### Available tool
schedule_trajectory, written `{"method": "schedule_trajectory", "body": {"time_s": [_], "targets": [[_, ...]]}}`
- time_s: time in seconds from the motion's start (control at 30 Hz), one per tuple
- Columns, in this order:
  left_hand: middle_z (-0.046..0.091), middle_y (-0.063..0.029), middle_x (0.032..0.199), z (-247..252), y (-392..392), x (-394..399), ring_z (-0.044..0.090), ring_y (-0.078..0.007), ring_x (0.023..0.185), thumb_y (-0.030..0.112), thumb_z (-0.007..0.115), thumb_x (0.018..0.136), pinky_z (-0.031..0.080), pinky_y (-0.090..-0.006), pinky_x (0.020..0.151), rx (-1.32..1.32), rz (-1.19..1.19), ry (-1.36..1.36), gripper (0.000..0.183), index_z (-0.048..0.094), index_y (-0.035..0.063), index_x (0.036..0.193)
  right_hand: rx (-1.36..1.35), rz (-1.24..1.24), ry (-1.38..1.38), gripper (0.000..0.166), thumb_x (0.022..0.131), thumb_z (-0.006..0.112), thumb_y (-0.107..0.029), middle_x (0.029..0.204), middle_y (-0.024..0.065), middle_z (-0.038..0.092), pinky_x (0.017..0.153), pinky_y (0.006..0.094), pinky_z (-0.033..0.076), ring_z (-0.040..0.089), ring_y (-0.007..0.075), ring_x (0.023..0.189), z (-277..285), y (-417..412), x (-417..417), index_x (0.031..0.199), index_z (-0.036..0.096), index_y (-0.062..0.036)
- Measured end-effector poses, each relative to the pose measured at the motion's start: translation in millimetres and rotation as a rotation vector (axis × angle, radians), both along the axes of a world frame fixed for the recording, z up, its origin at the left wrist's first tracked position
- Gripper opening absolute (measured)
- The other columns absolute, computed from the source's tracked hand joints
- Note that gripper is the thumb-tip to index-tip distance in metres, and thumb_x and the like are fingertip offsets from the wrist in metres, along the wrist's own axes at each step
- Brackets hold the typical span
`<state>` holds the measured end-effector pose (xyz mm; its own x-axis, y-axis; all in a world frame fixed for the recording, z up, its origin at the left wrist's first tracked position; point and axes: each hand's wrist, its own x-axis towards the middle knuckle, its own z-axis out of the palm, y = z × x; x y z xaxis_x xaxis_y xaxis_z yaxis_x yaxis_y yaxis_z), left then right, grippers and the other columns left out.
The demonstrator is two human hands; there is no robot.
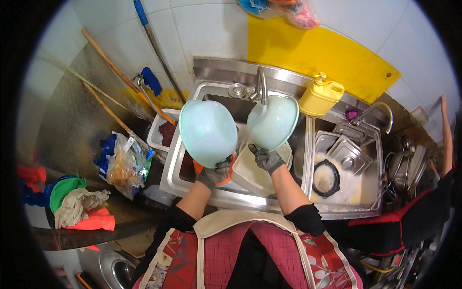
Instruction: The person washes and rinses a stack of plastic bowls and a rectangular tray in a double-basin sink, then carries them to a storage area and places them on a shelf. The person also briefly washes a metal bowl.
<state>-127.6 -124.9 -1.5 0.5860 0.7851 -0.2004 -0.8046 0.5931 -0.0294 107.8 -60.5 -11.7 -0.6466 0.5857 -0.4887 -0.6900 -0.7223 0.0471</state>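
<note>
My left hand (217, 175), in a dark grey glove, grips the rim of a pale green plastic bowl (208, 132) tilted on its side over the left sink. In the same kind of glove, my right hand (266, 159) holds the rim of a second pale green bowl (276, 121). Water runs from the curved metal faucet (262, 81) onto this second bowl. Below it in the sink is a white plastic tub (252, 173), partly covered by the bowl and my hand. Part of an orange container (228, 177) shows beside my left hand.
Steel pans (352, 159) and a black-rimmed round dish (326, 178) sit in the foamy right sink (371, 195). A yellow jug (321, 95) stands behind the divider. Long handles (112, 67) lean at left, near a plastic rubbish bag (128, 166). A person's arm (447, 133) appears at far right.
</note>
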Motion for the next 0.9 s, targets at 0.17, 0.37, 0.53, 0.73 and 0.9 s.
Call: {"method": "schedule_trajectory", "body": {"time_s": [0.17, 0.37, 0.53, 0.73, 0.9], "targets": [[0.055, -0.0174, 0.093, 4, 2, 1, 0.034, -0.007, 0.039, 0.034, 0.043, 0.087, 0.031, -0.0176, 0.032, 0.034, -0.037, -0.079, 0.047, 0.041, -0.0023, 0.117, -0.077, -0.046, 0.062, 0.025, 0.089, 0.042, -0.022, 0.098, 0.0169, 0.06, 0.03, 0.0162, 0.035, 0.043, 0.0067, 0.038, 1, 14, -11, 0.105, 0.048, -0.0034], [0.055, -0.0183, 0.088, 9, 3, 6, 0.033, -0.0068, 0.037, 0.034, 0.044, 0.087, 0.028, -0.0157, 0.028, -0.066, -0.027, -0.071, 0.043, 0.045, -0.0012, 0.112, -0.195, -0.143, -0.128, 0.027, 0.089, 0.038, -0.02, 0.092, 0.0153, 0.061, 0.036, 0.015, 0.044, 0.051, 0.0055, 0.042, -27, 16, 3, 0.105, 0.048, -0.0001], [0.054, -0.018, 0.088, 12, 6, 11, 0.033, -0.0069, 0.037, 0.034, 0.044, 0.087, 0.029, -0.0161, 0.028, -0.089, -0.024, -0.046, 0.044, 0.044, -0.0012, 0.112, -0.098, -0.119, 0.0, 0.024, 0.09, 0.034, -0.014, 0.082, 0.0133, 0.061, 0.035, 0.0154, 0.044, 0.051, 0.0058, 0.043, -16, 14, -4, 0.103, 0.049, -0.0005], [0.054, -0.0177, 0.09, 14, 6, 9, 0.034, -0.0078, 0.04, 0.035, 0.045, 0.086, 0.029, -0.0164, 0.029, -0.033, -0.027, -0.079, 0.042, 0.046, -0.0003, 0.109, -0.035, -0.136, -0.021, 0.025, 0.09, 0.034, -0.014, 0.081, 0.0153, 0.061, 0.036, 0.0159, 0.046, 0.051, 0.0076, 0.043, -21, 30, -14, 0.103, 0.049, 0.0008], [0.056, -0.0171, 0.09, 14, 0, -2, 0.034, -0.0079, 0.038, 0.036, 0.042, 0.087, 0.03, -0.0179, 0.032, -0.014, 0.023, -0.041, 0.047, 0.042, -0.0028, 0.114, -0.089, -0.1, 0.01, 0.027, 0.09, 0.036, -0.016, 0.078, 0.0147, 0.061, 0.037, 0.0189, 0.049, 0.056, 0.0124, 0.046, -10, 43, -30, 0.104, 0.05, 0.0013]]}}
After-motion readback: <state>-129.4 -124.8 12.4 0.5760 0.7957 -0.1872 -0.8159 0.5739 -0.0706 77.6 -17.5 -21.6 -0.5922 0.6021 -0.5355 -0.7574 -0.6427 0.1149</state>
